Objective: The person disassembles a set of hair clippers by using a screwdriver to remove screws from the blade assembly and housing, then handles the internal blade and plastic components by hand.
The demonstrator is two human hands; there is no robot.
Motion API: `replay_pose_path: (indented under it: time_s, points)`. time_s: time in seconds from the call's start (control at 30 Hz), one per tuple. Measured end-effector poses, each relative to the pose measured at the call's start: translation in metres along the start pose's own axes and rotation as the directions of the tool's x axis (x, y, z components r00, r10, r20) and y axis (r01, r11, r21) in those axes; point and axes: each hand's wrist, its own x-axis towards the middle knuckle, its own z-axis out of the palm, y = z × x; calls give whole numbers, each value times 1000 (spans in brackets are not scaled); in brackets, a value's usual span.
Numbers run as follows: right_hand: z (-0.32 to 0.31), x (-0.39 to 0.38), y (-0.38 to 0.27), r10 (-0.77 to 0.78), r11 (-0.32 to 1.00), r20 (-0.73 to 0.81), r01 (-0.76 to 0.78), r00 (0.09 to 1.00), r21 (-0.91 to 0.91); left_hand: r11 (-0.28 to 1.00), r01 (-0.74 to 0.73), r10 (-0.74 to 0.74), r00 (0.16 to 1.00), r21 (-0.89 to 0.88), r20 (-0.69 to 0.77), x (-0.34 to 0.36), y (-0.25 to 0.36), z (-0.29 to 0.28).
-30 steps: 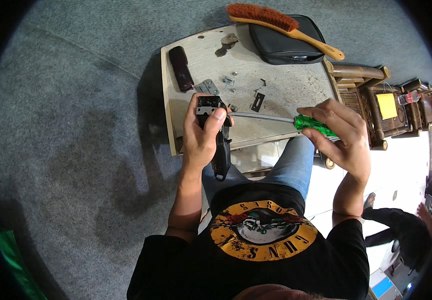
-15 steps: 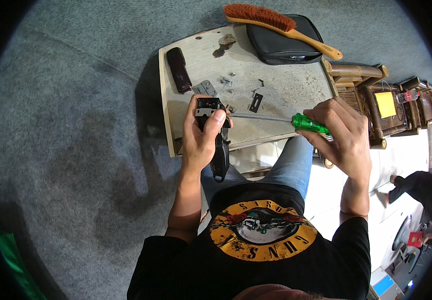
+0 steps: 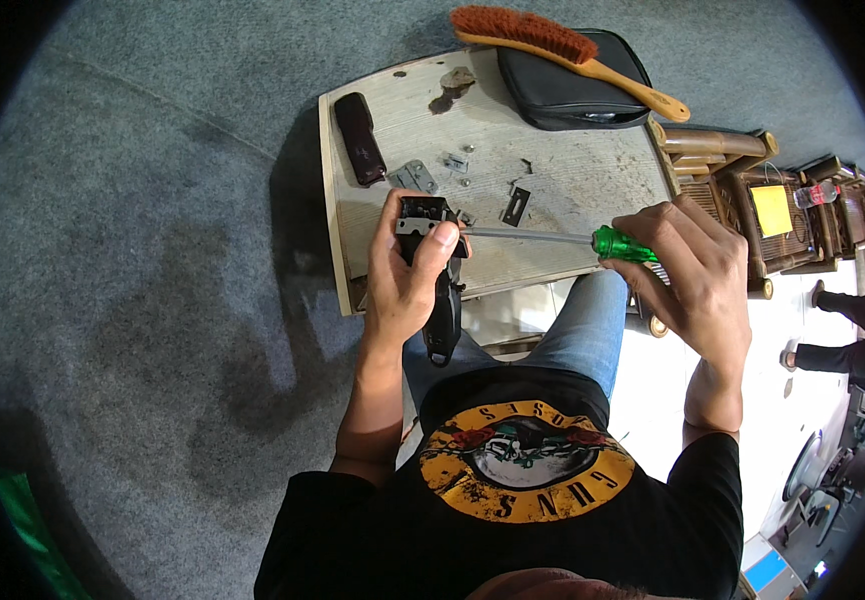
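My left hand [image 3: 405,275] is closed around a black hair clipper [image 3: 443,320], held over the near left edge of the small table, its metal-plated head pointing away from me. The left thumb presses beside the metal plate. My right hand [image 3: 698,270] grips the green handle of a screwdriver [image 3: 543,236]. Its long shaft runs left and its tip meets the clipper head by my left thumb; the exact contact point is hidden. Just beyond the clipper on the table lie a flat metal plate with holes [image 3: 414,177], a black slotted plate [image 3: 516,207] and several small metal parts [image 3: 456,162].
The wooden table [image 3: 593,190] also bears a dark elongated case [image 3: 360,140], a black zipped pouch [image 3: 573,95] and a red-bristled brush [image 3: 573,55]. Bamboo furniture [image 3: 723,145] with a yellow paper [image 3: 771,210] and a bottle [image 3: 816,194] stands right. Another person's legs [image 3: 838,330] show far right.
Both hands, with the clipper and screwdriver, have shifted very slightly to the right. The screwdriver tip stays at the clipper head. The other person at far right has changed position.
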Motion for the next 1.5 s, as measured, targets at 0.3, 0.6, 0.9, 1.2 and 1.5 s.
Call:
replay_pose_path:
  time_s: [0.3,0.6,0.9,1.2,1.5]
  points:
    - [4,-4,-10,173,975,55,-179,983,131,998,15,-12,999,-54,42,1,-5,-4]
    - [-5,0,-6,37,999,66,-37,997,0,988,-35,48,995,-152,82,2,-6,-5]
    - [-2,-1,-11,170,979,80,-177,982,104,996,-12,22,993,-84,119,1,-3,-6]
    - [-8,-3,-7,99,990,58,-104,993,94,980,17,11,990,-200,140,1,-9,-10]
    - [-7,-2,-5,54,998,94,-55,994,18,967,31,-6,995,-253,97,1,-12,-7]
